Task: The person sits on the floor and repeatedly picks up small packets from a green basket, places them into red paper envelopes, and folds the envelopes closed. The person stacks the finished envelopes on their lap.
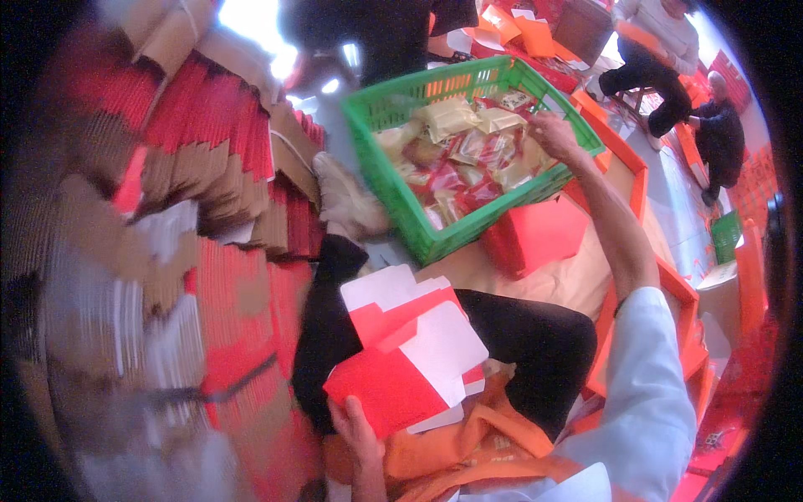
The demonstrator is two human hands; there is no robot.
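Observation:
My left hand [358, 428] grips the lower edge of a red carton [389, 389] with its white flaps spread open, held above my lap. At the far right part of a green plastic crate [468, 234], my right hand [554, 135] reaches over the rim with fingers curled down among wrapped packets. Whether a packet is between those fingers is hidden. The packets are gold [450, 119] and red with clear film, and they fill much of the crate. Just in front of the crate, a closed red box [539, 234] sits on brown cardboard.
Stacks of flattened red and brown cartons [209, 125] rise along the left. Orange trays [627, 167] line the right side. A shoe [347, 197] stands left of the crate. Other people [661, 50] sit at the far right, with loose orange cartons [519, 33] behind the crate.

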